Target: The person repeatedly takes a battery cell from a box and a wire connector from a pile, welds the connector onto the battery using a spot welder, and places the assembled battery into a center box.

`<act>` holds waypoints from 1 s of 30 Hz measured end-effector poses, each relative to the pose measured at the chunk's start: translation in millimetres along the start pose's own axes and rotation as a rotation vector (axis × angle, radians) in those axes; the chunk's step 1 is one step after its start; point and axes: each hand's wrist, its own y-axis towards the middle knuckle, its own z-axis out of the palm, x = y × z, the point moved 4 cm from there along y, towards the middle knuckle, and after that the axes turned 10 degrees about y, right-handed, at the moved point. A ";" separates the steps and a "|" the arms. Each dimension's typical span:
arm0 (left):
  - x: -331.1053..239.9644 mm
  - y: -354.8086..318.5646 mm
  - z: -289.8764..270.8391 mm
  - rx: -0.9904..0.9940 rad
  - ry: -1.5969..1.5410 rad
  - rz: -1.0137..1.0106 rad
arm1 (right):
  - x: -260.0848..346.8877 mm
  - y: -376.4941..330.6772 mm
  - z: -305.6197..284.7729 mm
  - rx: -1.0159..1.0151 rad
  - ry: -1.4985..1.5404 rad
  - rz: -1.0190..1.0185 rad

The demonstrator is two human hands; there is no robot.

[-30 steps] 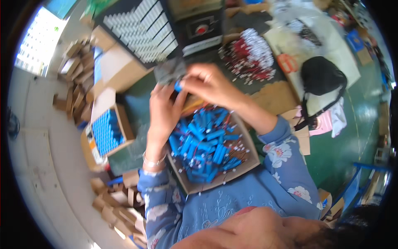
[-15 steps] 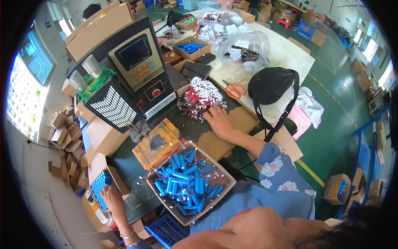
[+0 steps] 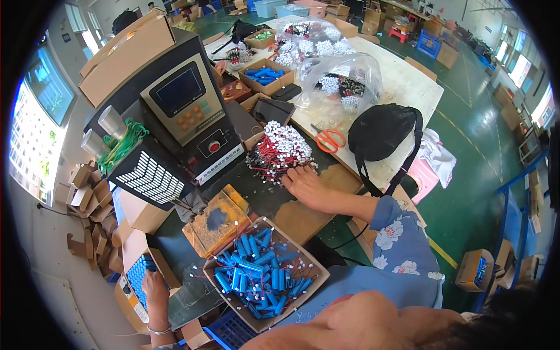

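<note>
My left hand (image 3: pixel 155 287) reaches into a carton of upright blue cylindrical cells (image 3: pixel 140 274) at the lower left. Its fingers are bent together over the cells, and their tips are hidden. My right hand (image 3: pixel 306 188) rests at the near edge of a heap of connector wires (image 3: pixel 283 149), red and black with white plugs. Those fingers curl down onto the wires, their tips sunk in the heap. Between my arms, a cardboard box (image 3: pixel 318 271) holds many blue cells with leads (image 3: pixel 265 265), lying in a jumble.
A spot welder (image 3: pixel 184 99) with a screen and a red button stands behind the worn yellow block (image 3: pixel 216 221). Orange-handled scissors (image 3: pixel 331 141), a black bag (image 3: pixel 385 131) and a clear plastic bag of connectors (image 3: pixel 344 81) lie on the white table (image 3: pixel 417 87).
The whole view has shifted slightly. My right fingers have curled further into the wires. My left wrist has turned so the forearm stands straighter, with the hand still at the cells.
</note>
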 end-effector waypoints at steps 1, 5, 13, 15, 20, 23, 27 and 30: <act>-1.1 1.5 -7.3 0.049 -0.051 0.015 | -2.8 -2.9 1.9 0.016 0.008 0.057; 7.7 3.1 -19.2 0.059 -0.184 -0.044 | -15.6 -7.7 -8.6 -0.169 0.158 -0.046; -50.7 31.5 -111.8 -0.045 -1.114 -0.223 | -13.7 25.6 -8.5 -0.220 0.079 -0.226; -79.8 41.6 -125.4 -0.155 -1.296 -0.205 | -10.3 35.0 -10.6 -0.218 0.046 -0.253; -101.2 60.0 -115.4 -0.141 -1.460 -0.176 | -12.7 59.8 -29.8 -0.261 0.127 -0.322; -110.9 76.4 -120.9 -0.161 -1.343 -0.152 | -51.5 43.0 -71.9 -0.412 0.226 0.140; -128.2 92.0 -120.7 -0.272 -1.243 -0.114 | -76.7 -2.6 -58.0 -0.380 0.943 0.533; -140.2 91.7 -105.1 -0.327 -1.228 -0.105 | -57.9 -19.3 -22.8 -0.328 1.940 0.634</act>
